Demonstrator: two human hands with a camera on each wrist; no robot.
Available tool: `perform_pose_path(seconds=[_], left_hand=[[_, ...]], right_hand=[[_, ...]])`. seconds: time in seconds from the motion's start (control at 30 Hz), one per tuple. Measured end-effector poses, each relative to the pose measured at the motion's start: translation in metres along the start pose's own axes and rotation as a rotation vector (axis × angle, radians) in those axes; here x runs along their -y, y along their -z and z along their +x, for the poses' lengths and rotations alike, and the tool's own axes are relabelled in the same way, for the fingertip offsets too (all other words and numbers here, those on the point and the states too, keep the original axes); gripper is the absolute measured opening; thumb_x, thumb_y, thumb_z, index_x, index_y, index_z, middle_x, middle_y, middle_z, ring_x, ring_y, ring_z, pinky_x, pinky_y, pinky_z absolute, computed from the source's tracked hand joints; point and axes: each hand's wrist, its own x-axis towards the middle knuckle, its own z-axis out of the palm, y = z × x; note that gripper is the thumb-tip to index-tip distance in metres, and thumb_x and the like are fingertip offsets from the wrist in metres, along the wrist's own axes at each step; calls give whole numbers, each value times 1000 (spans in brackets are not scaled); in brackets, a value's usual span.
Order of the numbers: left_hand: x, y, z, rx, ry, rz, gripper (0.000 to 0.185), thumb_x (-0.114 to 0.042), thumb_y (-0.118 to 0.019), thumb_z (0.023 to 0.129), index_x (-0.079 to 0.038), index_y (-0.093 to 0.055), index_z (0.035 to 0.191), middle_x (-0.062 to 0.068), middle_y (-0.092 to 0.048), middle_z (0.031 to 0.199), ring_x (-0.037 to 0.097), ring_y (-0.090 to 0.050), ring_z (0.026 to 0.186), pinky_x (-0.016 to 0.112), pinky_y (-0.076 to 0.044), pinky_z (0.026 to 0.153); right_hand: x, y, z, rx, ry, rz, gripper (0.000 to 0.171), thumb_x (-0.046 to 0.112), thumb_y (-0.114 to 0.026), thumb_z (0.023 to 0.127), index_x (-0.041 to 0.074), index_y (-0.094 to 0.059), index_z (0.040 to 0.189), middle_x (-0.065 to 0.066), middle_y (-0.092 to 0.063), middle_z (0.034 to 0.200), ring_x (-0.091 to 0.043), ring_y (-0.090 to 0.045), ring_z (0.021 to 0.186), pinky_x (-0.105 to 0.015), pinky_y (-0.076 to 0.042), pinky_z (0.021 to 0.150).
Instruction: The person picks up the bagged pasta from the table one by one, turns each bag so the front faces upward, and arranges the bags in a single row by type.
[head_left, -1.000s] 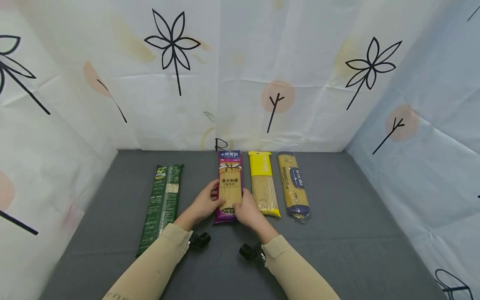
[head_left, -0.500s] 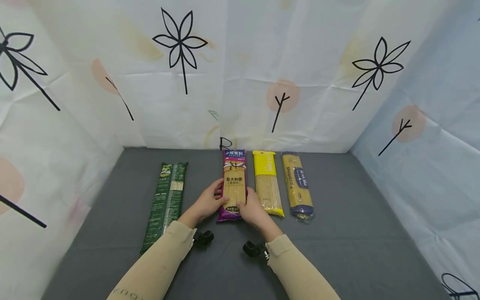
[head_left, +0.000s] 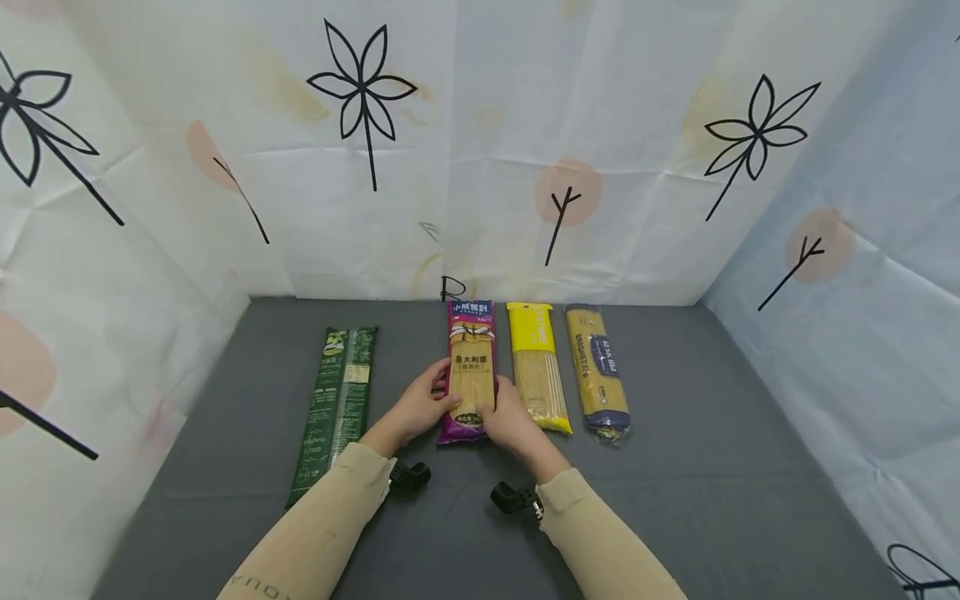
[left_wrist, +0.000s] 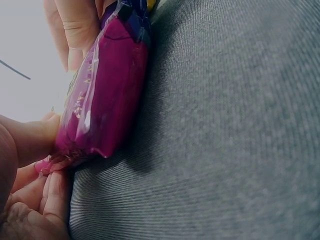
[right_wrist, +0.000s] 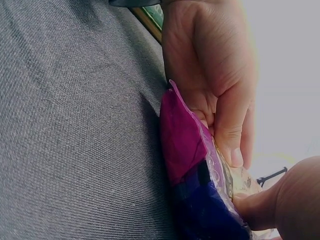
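Note:
A purple packet of spaghetti with a clear front (head_left: pixel 472 367) lies lengthwise between both hands on the grey cloth. My left hand (head_left: pixel 422 407) grips its left edge near the lower end, thumb over the front and fingers curled at the side. On the opposite edge my right hand (head_left: pixel 512 419) holds it the same way, thumb (right_wrist: pixel 260 207) on the clear film. The left wrist view shows the packet's purple end (left_wrist: pixel 107 95) close over the cloth, with the left thumb (left_wrist: pixel 37 137) against it. The fingertips under the packet are hidden.
Right of the held packet lie a yellow-topped spaghetti packet (head_left: pixel 537 367) and a blue-labelled one (head_left: pixel 597 371). A long green packet (head_left: pixel 333 408) lies to the left, partly behind the left sleeve. Patterned white curtains (head_left: pixel 480 225) enclose the grey table (head_left: pixel 675 450) at the back and sides.
The head view has shifted slightly, so everything appears a little further right. Both hands keep their hold, and the purple packet stays in place among the others.

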Motion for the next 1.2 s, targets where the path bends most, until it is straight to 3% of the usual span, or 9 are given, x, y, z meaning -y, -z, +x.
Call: perform_pose_path(seconds=[0.2, 0.4, 0.6, 0.8, 1.0, 1.2], left_hand=[[-1, -1, -1, -5, 11, -3, 73, -18, -66, 94, -21, -25, 154, 11, -39, 147, 32, -50, 124, 46, -45, 97], [-1, -1, -5, -13, 25, 16, 72, -18, -65, 95, -21, -25, 154, 15, -46, 138, 31, -52, 122, 45, -47, 94], [-14, 6, -7, -39, -36, 190, 63, -19, -64, 95, -10, -34, 150, 14, -47, 141, 29, -53, 120, 44, -48, 92], [-21, 33, -18, -93, -74, 319, 60, -24, -63, 96, -11, -37, 148, 12, -44, 145, 32, -50, 123, 50, -46, 93], [-28, 62, -24, -122, -136, 383, 65, -28, -64, 95, -8, -35, 149, 17, -40, 147, 39, -43, 128, 55, -42, 96], [-26, 96, -24, -171, -120, 464, 68, -33, -64, 94, -8, -34, 150, 18, -36, 149, 41, -30, 135, 60, -34, 101]], right_hand=[[-1, -1, 0, -1, -4, -15, 55, 9, -54, 99, -4, -27, 146, -23, -44, 131, -30, -50, 113, -48, -43, 94], [-1, -4, -1, -26, -6, -175, 62, 16, -53, 100, -7, -23, 148, -29, -35, 144, -37, -38, 131, -52, -34, 105], [6, -5, -6, -123, 37, -289, 67, 17, -59, 97, -4, -23, 150, -28, -35, 141, -37, -40, 128, -50, -36, 104], [22, -12, -19, -211, 183, -220, 69, 26, -67, 92, 3, -33, 148, -18, -39, 138, -31, -43, 123, -50, -38, 103], [34, -23, -27, -147, 250, -156, 71, 36, -66, 92, 8, -34, 149, -12, -41, 139, -29, -45, 124, -49, -42, 99], [41, -43, -33, -78, 310, -99, 71, 39, -64, 93, 10, -33, 149, -13, -43, 137, -28, -48, 121, -46, -44, 98]])
